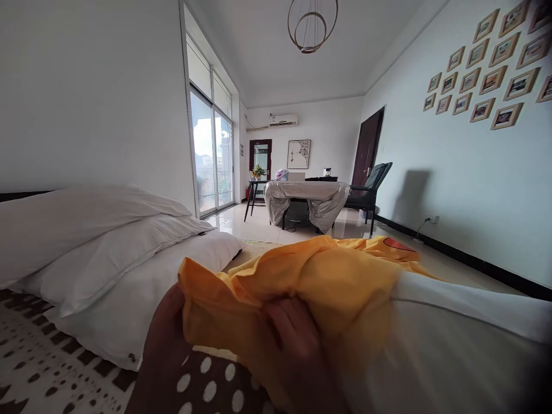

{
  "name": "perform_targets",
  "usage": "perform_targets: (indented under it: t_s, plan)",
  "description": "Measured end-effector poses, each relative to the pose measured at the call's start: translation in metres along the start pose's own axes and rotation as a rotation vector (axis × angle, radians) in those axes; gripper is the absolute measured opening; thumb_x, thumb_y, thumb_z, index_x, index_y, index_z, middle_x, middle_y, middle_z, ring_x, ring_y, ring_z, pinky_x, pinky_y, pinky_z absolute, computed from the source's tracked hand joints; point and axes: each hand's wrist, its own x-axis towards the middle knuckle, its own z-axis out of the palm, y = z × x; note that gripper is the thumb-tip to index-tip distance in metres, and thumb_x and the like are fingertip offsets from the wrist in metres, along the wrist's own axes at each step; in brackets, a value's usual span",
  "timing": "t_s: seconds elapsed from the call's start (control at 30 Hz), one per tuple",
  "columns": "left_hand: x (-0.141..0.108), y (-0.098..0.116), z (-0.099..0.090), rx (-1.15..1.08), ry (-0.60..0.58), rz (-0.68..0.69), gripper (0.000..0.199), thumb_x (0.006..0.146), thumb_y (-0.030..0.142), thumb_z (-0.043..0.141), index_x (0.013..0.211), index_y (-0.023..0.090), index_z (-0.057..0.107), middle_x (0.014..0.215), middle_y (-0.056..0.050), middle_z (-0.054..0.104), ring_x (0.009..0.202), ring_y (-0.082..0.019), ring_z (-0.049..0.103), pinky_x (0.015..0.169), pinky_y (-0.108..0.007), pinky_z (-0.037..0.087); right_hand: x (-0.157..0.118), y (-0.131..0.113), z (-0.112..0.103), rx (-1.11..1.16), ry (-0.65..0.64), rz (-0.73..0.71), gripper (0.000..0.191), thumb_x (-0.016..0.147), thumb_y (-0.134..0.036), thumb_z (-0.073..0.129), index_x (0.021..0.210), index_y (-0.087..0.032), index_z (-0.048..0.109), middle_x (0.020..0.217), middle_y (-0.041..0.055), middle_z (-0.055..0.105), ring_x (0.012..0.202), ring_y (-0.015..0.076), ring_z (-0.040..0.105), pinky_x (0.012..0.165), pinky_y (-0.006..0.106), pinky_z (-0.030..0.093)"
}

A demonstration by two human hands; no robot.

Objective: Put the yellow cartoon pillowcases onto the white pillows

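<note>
An orange cloth (345, 276) with a red patch at its far end spreads across the lower middle. My left hand (172, 310) grips the cloth's left corner, its fingers partly hidden behind the fabric. Near the middle of the cloth, my right hand (293, 328) has its fingers curled into the fabric, somewhat blurred. White fabric (466, 328) adjoins the orange cloth at the lower right.
White pillows (129, 253) are stacked at the left on a brown and white patterned cover (47, 368). Farther off stand a covered table (319, 190), a dark chair (371, 190) and a small stool (252, 198) with a plant.
</note>
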Motion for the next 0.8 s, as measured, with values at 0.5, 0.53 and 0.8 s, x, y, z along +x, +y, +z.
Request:
perform_targets:
  t_s: [0.5, 0.53, 0.8]
  plan:
    - [0.023, -0.006, -0.008, -0.201, -0.16, -0.075, 0.037, 0.078, 0.054, 0.06, 0.075, 0.018, 0.055, 0.064, 0.002, 0.052, 0.058, -0.012, 0.046, 0.051, -0.021, 0.041, 0.055, -0.015, -0.017, 0.038, -0.047, -0.033, 0.012, 0.09, -0.017, 0.051, 0.098, -0.02, 0.058, 0.094, 0.0065, 0.063, 0.087, 0.017, 0.059, 0.077, 0.028, 0.048]
    - [0.022, -0.004, -0.009, -0.18, -0.159, -0.056, 0.037, 0.079, 0.054, 0.06, 0.075, 0.018, 0.054, 0.064, 0.003, 0.051, 0.058, -0.012, 0.045, 0.051, -0.02, 0.04, 0.069, -0.014, -0.015, -0.042, -0.058, -0.083, 0.018, 0.089, -0.018, 0.051, 0.105, -0.019, 0.058, 0.104, 0.0093, 0.063, 0.096, 0.0206, 0.058, 0.084, 0.033, 0.046]
    - [0.007, 0.017, -0.008, 0.094, -0.056, 0.078, 0.033, 0.087, 0.05, 0.048, 0.075, 0.019, 0.051, 0.058, 0.004, 0.046, 0.052, -0.011, 0.039, 0.046, -0.019, 0.032, 0.136, -0.001, 0.012, -0.197, -0.913, -0.196, 0.018, 0.089, -0.018, 0.048, 0.079, -0.02, 0.062, 0.077, 0.0011, 0.068, 0.07, 0.0143, 0.061, 0.066, 0.026, 0.035]
